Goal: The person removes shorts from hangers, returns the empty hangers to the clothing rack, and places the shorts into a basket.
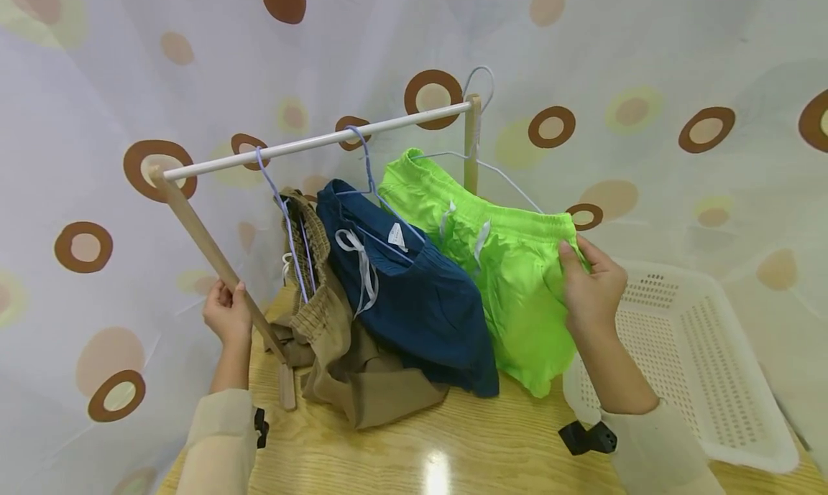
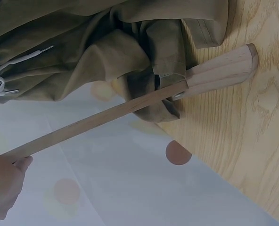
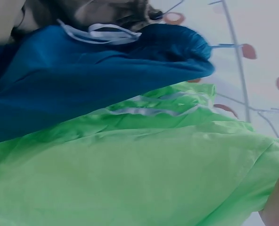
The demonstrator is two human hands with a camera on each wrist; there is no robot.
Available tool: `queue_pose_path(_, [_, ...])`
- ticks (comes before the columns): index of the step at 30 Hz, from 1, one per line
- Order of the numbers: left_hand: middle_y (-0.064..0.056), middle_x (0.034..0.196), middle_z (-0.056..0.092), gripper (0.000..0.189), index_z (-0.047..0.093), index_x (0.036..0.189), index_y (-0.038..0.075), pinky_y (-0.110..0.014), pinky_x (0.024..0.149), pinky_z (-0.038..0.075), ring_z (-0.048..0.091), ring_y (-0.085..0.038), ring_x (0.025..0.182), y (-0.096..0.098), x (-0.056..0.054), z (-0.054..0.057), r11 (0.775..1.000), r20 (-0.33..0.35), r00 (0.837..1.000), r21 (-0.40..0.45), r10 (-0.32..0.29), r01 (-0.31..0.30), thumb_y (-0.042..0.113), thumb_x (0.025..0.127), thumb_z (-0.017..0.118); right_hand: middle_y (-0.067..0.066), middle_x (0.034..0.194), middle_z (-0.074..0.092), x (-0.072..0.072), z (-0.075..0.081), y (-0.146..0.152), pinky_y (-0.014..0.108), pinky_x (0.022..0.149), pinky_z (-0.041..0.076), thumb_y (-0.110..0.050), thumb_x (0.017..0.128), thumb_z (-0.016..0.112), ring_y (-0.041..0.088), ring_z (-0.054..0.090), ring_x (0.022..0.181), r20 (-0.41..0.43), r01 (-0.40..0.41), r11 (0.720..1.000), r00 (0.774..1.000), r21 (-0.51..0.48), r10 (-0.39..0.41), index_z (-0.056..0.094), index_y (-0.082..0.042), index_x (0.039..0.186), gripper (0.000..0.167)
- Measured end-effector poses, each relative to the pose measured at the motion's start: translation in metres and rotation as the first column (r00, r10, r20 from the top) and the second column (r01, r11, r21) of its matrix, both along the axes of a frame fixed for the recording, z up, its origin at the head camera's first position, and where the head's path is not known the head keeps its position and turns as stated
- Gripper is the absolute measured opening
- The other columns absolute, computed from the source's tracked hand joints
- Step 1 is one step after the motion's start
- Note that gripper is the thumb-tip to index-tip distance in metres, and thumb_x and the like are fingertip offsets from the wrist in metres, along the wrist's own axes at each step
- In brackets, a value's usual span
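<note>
- The left hand grips the rack's near post, fingers curled round it; a firm hold here should keep the frame from tipping while the other side is worked.
- The right hand pinches the green shorts at the right end of the waistband, thumb in front.
- The green shorts sit at the far end of the rack, beyond the blue shorts, on a white hanger whose right arm runs down behind the waistband.
- Its hook stands at the rod's far end, by the far post; whether it bears on the rod I cannot tell.
- Best, I judge, to draw the waistband gently outward along the hanger arm, leaving both ends level and the drawstring untwisted.
- A hard tug could lift the hook or swing the cloth into the blue shorts.
</note>
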State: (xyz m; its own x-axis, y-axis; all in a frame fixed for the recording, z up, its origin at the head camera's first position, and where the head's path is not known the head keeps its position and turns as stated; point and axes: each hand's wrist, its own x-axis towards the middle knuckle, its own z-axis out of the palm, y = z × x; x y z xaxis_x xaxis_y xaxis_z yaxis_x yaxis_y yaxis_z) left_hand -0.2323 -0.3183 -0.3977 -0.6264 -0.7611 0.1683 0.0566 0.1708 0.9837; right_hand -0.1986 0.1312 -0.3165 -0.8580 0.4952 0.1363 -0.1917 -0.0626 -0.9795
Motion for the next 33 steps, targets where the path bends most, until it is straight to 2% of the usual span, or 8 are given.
queue_pose_path(5, [-0.024, 0.123, 0.057, 0.035, 0.053, 0.126, -0.003, -0.028, 0.096, 0.048, 0.060, -0.019, 0.109, 0.001, 0.001, 0.001, 1.000, 0.003, 1.000, -0.017, 0.012, -0.012, 0.004, 0.092, 0.054, 0.007, 0.131, 0.056, 0.023, 0.003, 0.008, 0.015, 0.098, 0.043, -0.014, 0.087, 0.063, 0.016, 0.044, 0.129, -0.024, 0.026, 0.994, 0.999, -0.108, -0.028, 0.057, 0.001, 0.123, 0.039])
queue_pose_path(10, [-0.024, 0.122, 0.058, 0.035, 0.054, 0.126, -0.002, -0.027, 0.095, 0.049, 0.061, -0.010, 0.100, 0.001, 0.000, 0.002, 1.000, 0.010, 1.000, -0.019, 0.010, -0.010, 0.006, 0.092, 0.054, -0.002, 0.111, 0.067, 0.046, 0.004, 0.019, 0.012, 0.092, 0.045, -0.009, 0.084, 0.066, 0.015, 0.048, 0.124, -0.147, 0.045, 0.984, 0.987, -0.174, -0.071, 0.062, 0.001, 0.116, 0.034])
queue_pose_path(13, [-0.024, 0.121, 0.058, 0.035, 0.054, 0.125, -0.002, -0.027, 0.094, 0.049, 0.059, -0.003, 0.092, 0.001, 0.000, 0.002, 1.000, 0.018, 1.000, -0.027, 0.011, -0.010, 0.007, 0.092, 0.055, -0.005, 0.098, 0.070, 0.059, 0.006, 0.027, 0.011, 0.081, 0.050, -0.005, 0.082, 0.068, 0.014, 0.057, 0.110, -0.219, 0.038, 0.969, 0.971, -0.243, -0.093, 0.066, 0.001, 0.110, 0.029])
queue_pose_path(17, [-0.024, 0.121, 0.058, 0.036, 0.053, 0.126, -0.002, -0.027, 0.095, 0.049, 0.058, -0.001, 0.089, 0.000, 0.001, 0.003, 1.000, 0.016, 1.000, -0.017, 0.009, -0.009, 0.007, 0.091, 0.055, 0.005, 0.094, 0.072, 0.072, 0.009, 0.040, 0.016, 0.067, 0.055, 0.001, 0.078, 0.070, 0.011, 0.067, 0.083, -0.269, 0.017, 0.934, 0.956, -0.358, -0.120, 0.068, 0.005, 0.104, 0.026])
queue_pose_path(21, [-0.017, 0.117, 0.059, 0.038, 0.051, 0.128, -0.002, -0.025, 0.094, 0.049, 0.055, 0.003, 0.086, -0.001, 0.001, 0.003, 1.000, 0.029, 1.000, -0.022, 0.011, -0.010, 0.009, 0.092, 0.055, 0.011, 0.091, 0.072, 0.083, 0.009, 0.055, 0.021, 0.061, 0.056, 0.009, 0.078, 0.066, 0.015, 0.070, 0.073, -0.291, 0.001, 0.901, 0.946, -0.433, -0.141, 0.067, 0.009, 0.101, 0.024])
queue_pose_path(27, [0.001, 0.100, 0.056, 0.038, 0.052, 0.127, -0.001, -0.025, 0.094, 0.049, 0.056, 0.002, 0.088, -0.003, 0.000, 0.003, 1.000, 0.024, 1.000, -0.020, -0.002, 0.003, 0.009, 0.091, 0.056, 0.013, 0.089, 0.072, 0.099, 0.002, 0.082, 0.022, 0.058, 0.055, 0.014, 0.079, 0.061, 0.016, 0.070, 0.072, -0.276, 0.041, 0.905, 0.946, -0.424, -0.173, 0.066, 0.012, 0.101, 0.023])
queue_pose_path(30, [-0.001, 0.103, 0.058, 0.038, 0.053, 0.127, -0.001, -0.025, 0.096, 0.048, 0.059, -0.003, 0.094, -0.004, 0.000, 0.003, 1.000, 0.018, 1.000, -0.003, -0.011, 0.011, 0.010, 0.091, 0.057, 0.015, 0.087, 0.072, 0.106, -0.005, 0.097, 0.023, 0.057, 0.055, 0.017, 0.080, 0.058, 0.017, 0.070, 0.071, -0.304, 0.041, 0.908, 0.935, -0.418, -0.182, 0.064, 0.014, 0.102, 0.023])
queue_pose_path(33, [-0.008, 0.111, 0.060, 0.038, 0.053, 0.127, -0.001, -0.025, 0.096, 0.048, 0.060, -0.005, 0.097, -0.005, -0.002, 0.003, 1.000, 0.024, 1.000, -0.004, -0.009, 0.009, 0.011, 0.091, 0.057, 0.015, 0.090, 0.072, 0.113, -0.016, 0.113, 0.022, 0.057, 0.055, 0.019, 0.082, 0.053, 0.017, 0.070, 0.070, -0.373, -0.013, 0.931, 0.918, -0.366, -0.133, 0.062, 0.015, 0.105, 0.025])
